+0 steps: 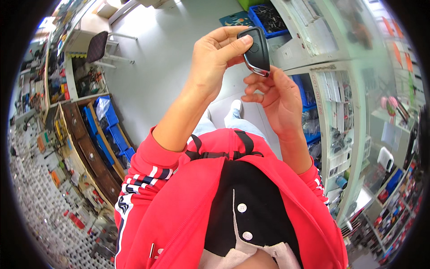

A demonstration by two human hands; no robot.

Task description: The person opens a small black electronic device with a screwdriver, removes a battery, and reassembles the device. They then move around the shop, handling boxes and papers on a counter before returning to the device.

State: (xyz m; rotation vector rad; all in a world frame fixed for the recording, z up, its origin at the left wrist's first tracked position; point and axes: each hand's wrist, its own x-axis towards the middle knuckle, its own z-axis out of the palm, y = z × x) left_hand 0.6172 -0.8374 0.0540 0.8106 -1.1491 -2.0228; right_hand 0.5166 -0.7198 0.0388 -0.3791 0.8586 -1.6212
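Note:
A black car key fob (258, 54) with a shiny silver edge at its lower end is held up in front of me. My left hand (214, 58) is closed on it, the thumb pressed on its face and the fingers behind. Just below the fob is my right hand (281, 101), its fingers loosely bent and apart. Its fingertips are close to the fob's lower end; whether they touch it I cannot tell.
Glass-fronted cabinets (329, 67) line the right side. A blue bin (274, 33) of dark parts stands at the far end. On the left are wooden drawers (92, 154), blue trays (117, 136) and a wall of small hanging items (40, 197). A chair (97, 48) stands at the far left.

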